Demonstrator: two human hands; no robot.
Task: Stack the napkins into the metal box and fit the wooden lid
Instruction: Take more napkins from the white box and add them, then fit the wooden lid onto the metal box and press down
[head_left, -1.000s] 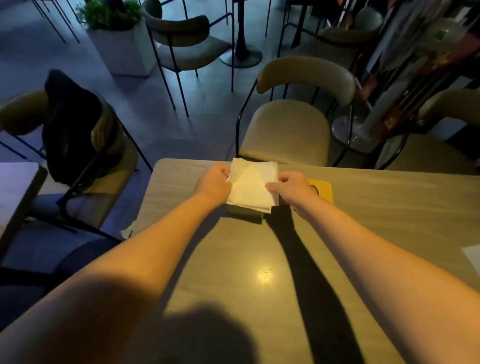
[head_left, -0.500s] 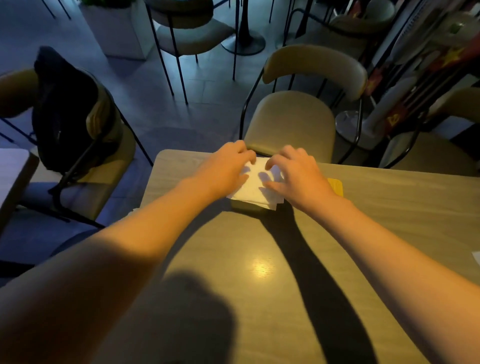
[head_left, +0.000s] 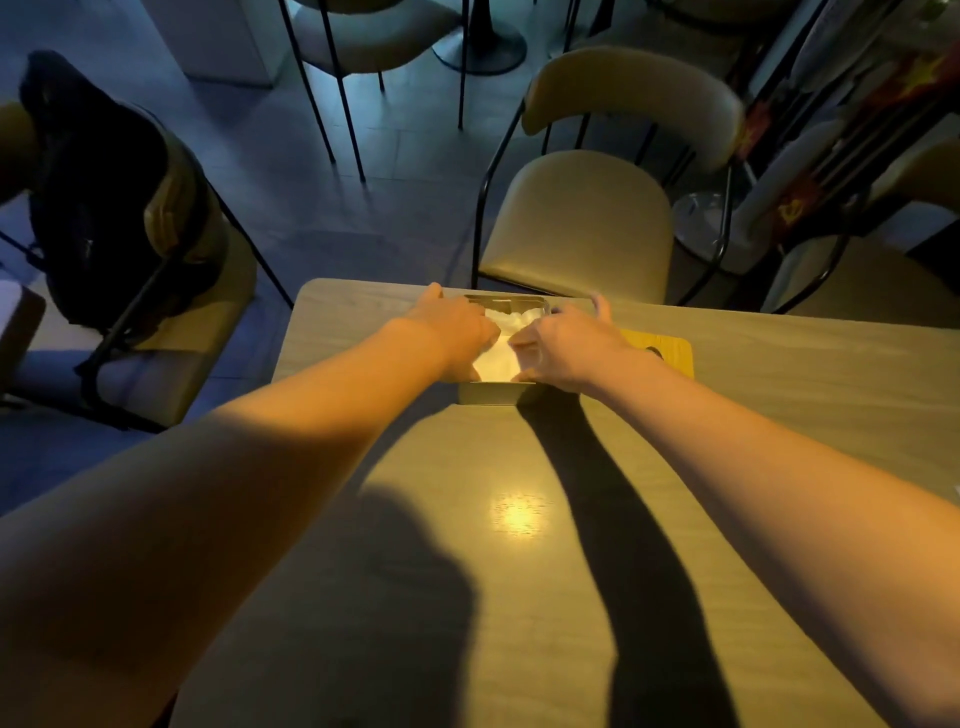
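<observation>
A rectangular metal box (head_left: 491, 393) stands near the table's far edge. White napkins (head_left: 500, 353) lie inside it, between its walls. My left hand (head_left: 452, 332) presses down on the napkins from the left, fingers curled into the box. From the right, my right hand (head_left: 563, 345) pushes on the same stack, thumb raised over the box's far rim. The wooden lid (head_left: 667, 351), yellowish with a dark hole, lies flat on the table just right of the box, partly behind my right wrist.
The wooden table (head_left: 519, 571) reaches toward me, with a lamp glare at its middle. A padded chair (head_left: 582, 223) stands just beyond the far edge. Another chair with a black bag (head_left: 98, 208) is at the left. A white scrap (head_left: 957, 489) sits at the right edge.
The napkins were held above the box, then laid on it; now both hands have pushed them down inside. The view has tilted and the box rim is visible.
</observation>
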